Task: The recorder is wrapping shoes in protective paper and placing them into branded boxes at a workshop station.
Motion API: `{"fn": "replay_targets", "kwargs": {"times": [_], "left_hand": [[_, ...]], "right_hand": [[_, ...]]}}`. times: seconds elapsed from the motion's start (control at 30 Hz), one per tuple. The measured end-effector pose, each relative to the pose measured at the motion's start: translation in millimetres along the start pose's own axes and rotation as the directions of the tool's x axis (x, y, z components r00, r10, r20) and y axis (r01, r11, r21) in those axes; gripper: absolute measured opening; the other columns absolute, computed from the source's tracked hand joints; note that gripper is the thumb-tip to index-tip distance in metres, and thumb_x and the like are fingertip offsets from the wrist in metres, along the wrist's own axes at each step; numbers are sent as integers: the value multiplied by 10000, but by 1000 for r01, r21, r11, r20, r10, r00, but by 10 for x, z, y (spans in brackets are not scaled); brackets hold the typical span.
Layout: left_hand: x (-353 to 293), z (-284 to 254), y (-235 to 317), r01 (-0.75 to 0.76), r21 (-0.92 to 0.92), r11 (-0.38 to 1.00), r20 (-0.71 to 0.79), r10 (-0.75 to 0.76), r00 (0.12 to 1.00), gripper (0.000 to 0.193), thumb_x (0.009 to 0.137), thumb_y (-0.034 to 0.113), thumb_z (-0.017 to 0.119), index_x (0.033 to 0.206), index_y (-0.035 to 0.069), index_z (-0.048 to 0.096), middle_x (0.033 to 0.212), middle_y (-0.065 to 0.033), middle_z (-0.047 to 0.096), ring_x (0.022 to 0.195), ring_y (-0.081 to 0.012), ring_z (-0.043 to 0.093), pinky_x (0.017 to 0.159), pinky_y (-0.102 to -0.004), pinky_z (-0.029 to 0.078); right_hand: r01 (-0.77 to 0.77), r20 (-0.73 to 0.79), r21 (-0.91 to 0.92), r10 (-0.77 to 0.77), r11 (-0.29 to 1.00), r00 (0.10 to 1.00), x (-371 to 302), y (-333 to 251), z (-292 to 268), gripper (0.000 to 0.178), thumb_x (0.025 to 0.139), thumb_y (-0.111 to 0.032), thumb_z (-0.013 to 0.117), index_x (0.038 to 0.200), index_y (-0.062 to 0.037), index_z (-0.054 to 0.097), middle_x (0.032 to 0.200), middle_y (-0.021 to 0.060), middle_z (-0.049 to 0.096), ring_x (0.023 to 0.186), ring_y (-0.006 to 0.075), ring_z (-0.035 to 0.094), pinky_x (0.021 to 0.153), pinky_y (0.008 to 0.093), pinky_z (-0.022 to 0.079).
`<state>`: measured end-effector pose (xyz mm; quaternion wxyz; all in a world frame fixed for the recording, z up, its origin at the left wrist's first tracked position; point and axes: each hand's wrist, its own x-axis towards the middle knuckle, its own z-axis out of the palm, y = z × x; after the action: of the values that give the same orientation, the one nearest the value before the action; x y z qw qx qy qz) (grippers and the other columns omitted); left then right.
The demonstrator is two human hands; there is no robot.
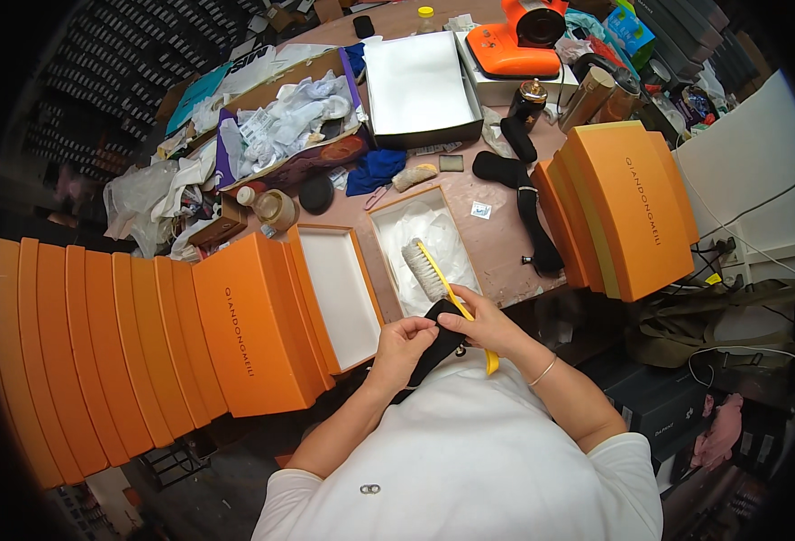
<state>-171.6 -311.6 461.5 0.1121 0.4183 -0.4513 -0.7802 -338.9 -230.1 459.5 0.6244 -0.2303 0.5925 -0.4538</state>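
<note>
Close to my body I hold a black shoe [437, 353], its toe end upward and its lower end partly hidden behind my left hand [401, 350]. The left thumb and fingers are pinched together at the shoe's edge. My right hand [488, 325] is closed round the shoe's other side and also grips a brush [430, 270] with a yellow handle and pale bristles. The brush head points away from me, over an open shoe box [466, 263] lined with white tissue paper [415, 225]. Beside that box lies an orange-edged box lid [342, 298], its white inside up.
Orange shoe boxes stand in a long row [145, 334] at left and a shorter stack [632, 207] at right. Black shoes [534, 225] lie near the right stack. Farther back are a carton of crumpled paper [294, 126], a white-lined box [415, 81] and an orange machine [510, 50].
</note>
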Motion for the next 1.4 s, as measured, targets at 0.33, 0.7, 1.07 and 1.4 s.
{"fn": "replay_targets", "kwargs": {"times": [0.33,0.7,1.07,1.4], "left_hand": [[-52,-10,68,-56,177,983,-4,58,998,189,836,27,573,978,-70,652,829,-42,660,721,-57,588,654,-184,469],[-53,-34,13,-68,220,973,-5,71,997,202,871,51,550,998,-69,650,842,-36,654,752,-54,580,679,-191,466],[260,-482,149,32,203,979,267,-87,960,411,942,244,553,1262,-12,515,1107,-107,617,1027,-176,598,870,-314,504],[270,-689,-330,32,33,999,264,-40,964,400,964,214,561,1315,36,487,1152,-22,581,1053,-111,532,937,-255,425]], "right_hand": [[-2,-5,28,2,1000,1000,-31,3,70,781,838,-367,721,1434,-39,338,665,-28,460,489,44,371,420,207,294],[20,0,-34,-20,999,1000,-18,-9,74,785,840,-359,721,1435,-27,332,675,-26,475,502,42,390,427,203,302],[10,87,13,-11,1000,996,72,-98,-78,681,867,-269,698,1407,-11,373,1083,120,619,937,148,598,790,252,481],[542,531,-828,-512,-142,676,-251,-327,-371,500,856,-172,584,1345,-225,494,692,60,522,531,166,571,430,293,460]]}}
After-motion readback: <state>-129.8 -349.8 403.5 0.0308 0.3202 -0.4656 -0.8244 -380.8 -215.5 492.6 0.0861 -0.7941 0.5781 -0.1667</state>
